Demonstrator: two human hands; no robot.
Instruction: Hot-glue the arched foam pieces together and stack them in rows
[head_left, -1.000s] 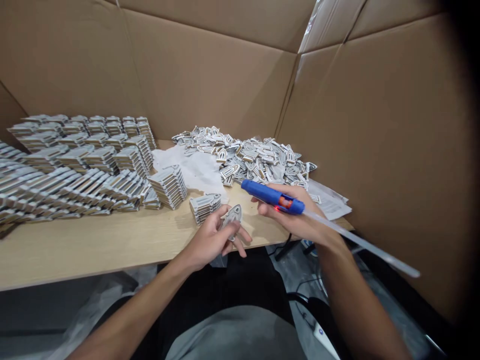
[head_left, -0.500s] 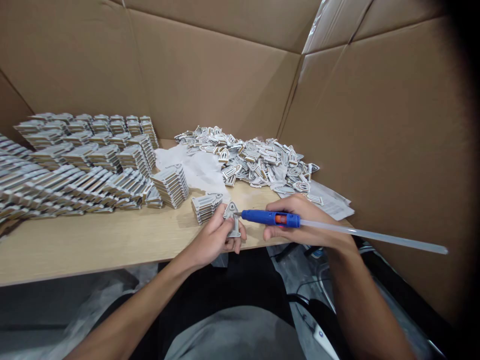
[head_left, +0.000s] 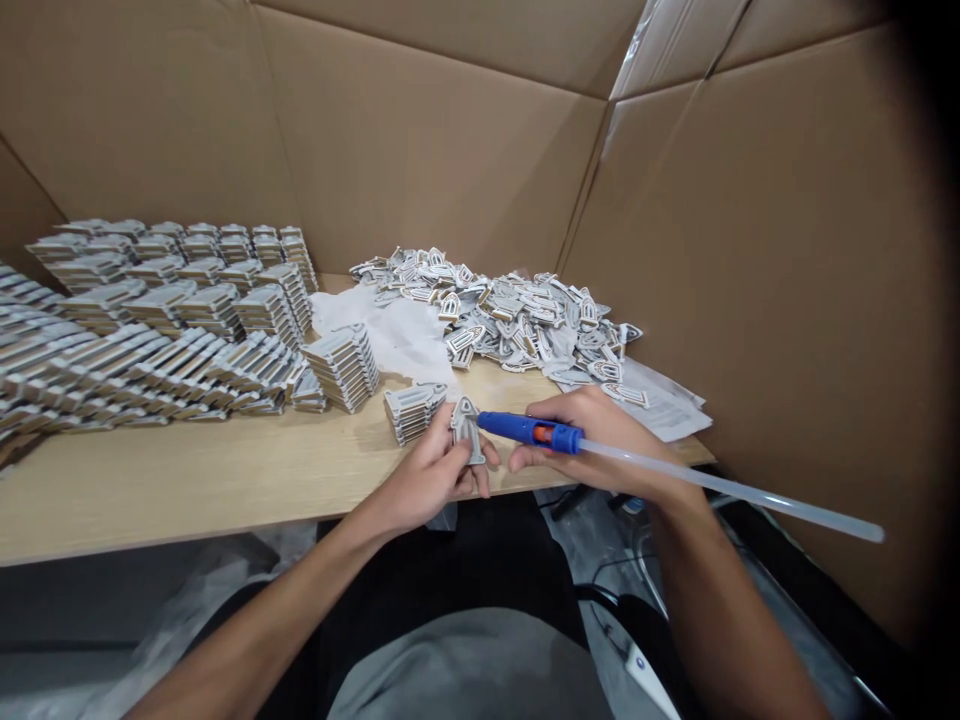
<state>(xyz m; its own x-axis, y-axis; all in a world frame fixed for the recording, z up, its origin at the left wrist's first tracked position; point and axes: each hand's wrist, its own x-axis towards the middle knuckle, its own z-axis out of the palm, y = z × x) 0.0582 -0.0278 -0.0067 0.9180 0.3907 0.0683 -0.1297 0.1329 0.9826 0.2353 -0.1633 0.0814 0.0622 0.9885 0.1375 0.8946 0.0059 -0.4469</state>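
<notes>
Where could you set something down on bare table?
Bare table runs between the slanted stacks and the front edge, left of the left hand. A smaller patch separates the loose pile from the blue glue gun. Stacks and pile crowd the back.

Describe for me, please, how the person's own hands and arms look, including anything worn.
The left hand and right hand are ungloved, five-fingered human hands. The forearms are bare; no sleeve, watch or wristband shows on them.

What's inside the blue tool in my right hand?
An orange-red part shows in the side of the blue tool, and a translucent rod sticks out its rear. Anything else inside is covered.
</notes>
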